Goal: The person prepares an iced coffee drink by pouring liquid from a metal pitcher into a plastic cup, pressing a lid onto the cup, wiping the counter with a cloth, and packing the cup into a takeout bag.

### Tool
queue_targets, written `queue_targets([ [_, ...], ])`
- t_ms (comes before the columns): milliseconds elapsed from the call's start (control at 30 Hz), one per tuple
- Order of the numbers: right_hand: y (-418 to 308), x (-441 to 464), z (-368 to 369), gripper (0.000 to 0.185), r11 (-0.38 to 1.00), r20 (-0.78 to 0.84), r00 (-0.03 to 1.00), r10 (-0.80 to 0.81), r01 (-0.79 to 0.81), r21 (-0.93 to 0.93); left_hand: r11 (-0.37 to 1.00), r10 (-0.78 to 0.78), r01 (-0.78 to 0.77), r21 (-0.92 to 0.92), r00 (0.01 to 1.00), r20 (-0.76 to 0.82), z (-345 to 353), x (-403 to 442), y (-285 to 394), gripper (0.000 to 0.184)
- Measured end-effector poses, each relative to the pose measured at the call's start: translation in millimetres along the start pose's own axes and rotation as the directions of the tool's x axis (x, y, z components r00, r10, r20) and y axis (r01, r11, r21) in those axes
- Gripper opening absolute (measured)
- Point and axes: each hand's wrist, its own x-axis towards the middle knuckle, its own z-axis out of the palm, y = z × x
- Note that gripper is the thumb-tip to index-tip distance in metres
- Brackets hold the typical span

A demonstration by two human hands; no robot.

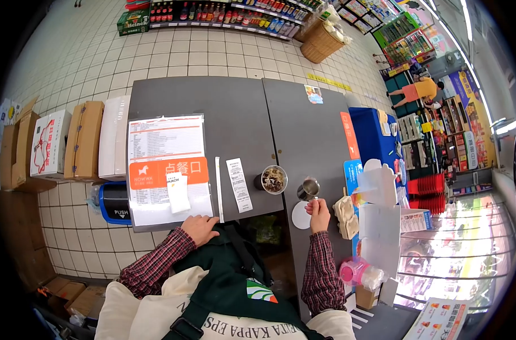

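Observation:
My right hand (318,216) is closed around the handle of a small metal milk pitcher (309,190), held over the counter beside a white round disc (299,215). Left of the pitcher stands a clear cup (273,179) with a dark drink and what looks like ice. My left hand (200,230) lies at the counter's front edge, fingers stretched out on the lower right of a menu sheet (150,212). Its fingertips are close to a white wrapped straw (219,190); whether they touch it I cannot tell. A printed receipt (239,185) lies between straw and cup.
A white packet (177,192) lies on the menu's orange band. Right of the pitcher are a cardboard cup carrier (345,217), white open boxes (378,226) and a blue bin (367,133). Boxes (84,139) and a bin marked PUSH (115,203) stand left of the grey counter (235,113).

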Motion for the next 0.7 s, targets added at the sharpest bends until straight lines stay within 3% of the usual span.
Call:
queue_targets([
  [300,73.6,25.7,45.7,0.019,0.965,-0.094,0.981,0.168,-0.144,0.221,0.995,-0.001,-0.005,0.101,0.998,0.064,-6.9,3.1,8.5,0.049],
  [533,80.6,23.0,61.8,0.019,0.954,-0.090,0.985,0.144,-0.114,0.277,0.994,-0.038,0.033,0.101,0.998,0.041,1.0,9.7,27.0,0.045],
  [667,83.0,12.5,51.9,0.030,0.940,-0.059,0.991,0.124,-0.098,0.327,0.997,-0.048,0.047,0.067,0.999,0.020,-0.7,17.7,48.6,0.043],
  [700,83.8,8.7,44.8,0.032,0.972,-0.096,0.991,0.092,-0.068,0.226,0.995,-0.067,0.064,0.075,0.997,0.036,-0.2,20.9,55.2,0.043],
])
